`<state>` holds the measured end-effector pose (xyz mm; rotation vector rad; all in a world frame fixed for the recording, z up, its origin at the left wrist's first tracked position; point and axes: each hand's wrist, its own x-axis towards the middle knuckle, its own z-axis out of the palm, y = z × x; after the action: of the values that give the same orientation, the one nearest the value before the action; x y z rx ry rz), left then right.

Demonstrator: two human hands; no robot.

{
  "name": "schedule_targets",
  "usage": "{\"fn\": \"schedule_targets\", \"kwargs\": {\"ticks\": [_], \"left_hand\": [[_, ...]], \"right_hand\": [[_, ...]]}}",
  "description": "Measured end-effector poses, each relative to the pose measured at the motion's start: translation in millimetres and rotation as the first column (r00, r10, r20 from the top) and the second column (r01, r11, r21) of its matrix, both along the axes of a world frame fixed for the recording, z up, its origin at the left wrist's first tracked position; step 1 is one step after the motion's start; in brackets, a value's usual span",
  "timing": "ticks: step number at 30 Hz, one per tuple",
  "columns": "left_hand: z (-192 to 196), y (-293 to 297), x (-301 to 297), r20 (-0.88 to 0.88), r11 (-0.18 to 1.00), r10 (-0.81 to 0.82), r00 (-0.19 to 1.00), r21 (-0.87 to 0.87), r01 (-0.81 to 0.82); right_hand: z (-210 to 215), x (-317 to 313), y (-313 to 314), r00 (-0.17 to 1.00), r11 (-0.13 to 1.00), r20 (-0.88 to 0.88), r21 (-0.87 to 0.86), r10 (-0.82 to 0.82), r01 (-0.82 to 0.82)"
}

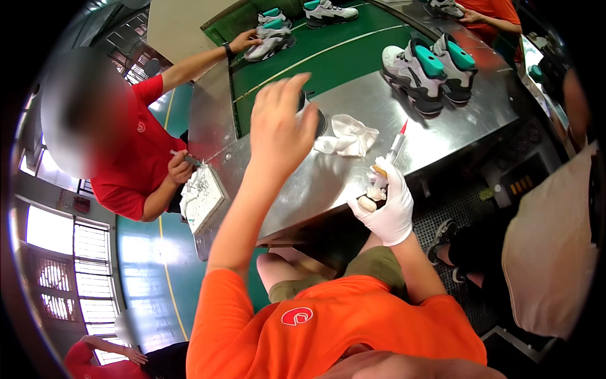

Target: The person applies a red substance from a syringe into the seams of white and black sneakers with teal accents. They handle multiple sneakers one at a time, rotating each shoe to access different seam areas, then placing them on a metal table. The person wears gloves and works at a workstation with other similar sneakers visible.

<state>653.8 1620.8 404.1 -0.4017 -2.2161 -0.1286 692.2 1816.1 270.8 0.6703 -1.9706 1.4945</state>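
Observation:
My right hand (390,208), in a white glove, is closed round a clear syringe (396,150) with a red tip pointing up and away over the metal table. Small pale and yellowish pieces show by its palm, too unclear to name. My left hand (278,123) is bare and raised over the table's far left part. Its fingers are stretched and its thumb stands apart. Just behind it a dark-soled shoe (320,121) is mostly hidden; whether they touch I cannot tell. A crumpled white cloth (350,136) lies between my hands.
A pair of grey-white shoes (421,72) with teal inserts stands on the metal table at right. Beyond runs a green conveyor belt (328,54) with more shoes. A co-worker's hand (246,41) reaches a shoe there; a white block (203,197) sits at the left table edge.

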Motion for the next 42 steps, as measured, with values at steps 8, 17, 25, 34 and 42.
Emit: {"fn": "schedule_targets", "kwargs": {"ticks": [8, 17, 25, 34, 42], "left_hand": [[-16.6, 42.1, -40.4, 0.265, 0.771, -0.45, 0.853, 0.597, 0.221], [1.0, 158.8, -233.3, 0.794, 0.882, -0.152, 0.589, 0.378, -0.282], [-22.7, 195.2, -269.9, 0.757, 0.86, -0.025, 0.653, 0.349, -0.371], [57.5, 28.3, -141.6, 0.36, 0.822, -0.337, 0.87, 0.563, 0.086], [31.5, -70.9, 116.7, 0.46, 0.891, -0.001, 0.888, -0.403, 0.21]], "right_hand": [[7.2, -70.1, -15.1, 0.807, 0.929, 0.473, -0.076, 0.353, -0.362], [-1.8, -61.9, 19.6, 0.967, 0.977, 0.225, 0.2, -0.122, 0.077], [-3.6, 2.6, 27.8, 0.913, 1.0, 0.407, 0.01, 0.018, -0.024], [1.3, -45.3, 0.1, 0.957, 0.975, 0.213, 0.055, 0.198, -0.214], [40.1, -78.3, 14.8, 0.923, 0.909, 0.363, 0.33, 0.126, -0.254]]}}
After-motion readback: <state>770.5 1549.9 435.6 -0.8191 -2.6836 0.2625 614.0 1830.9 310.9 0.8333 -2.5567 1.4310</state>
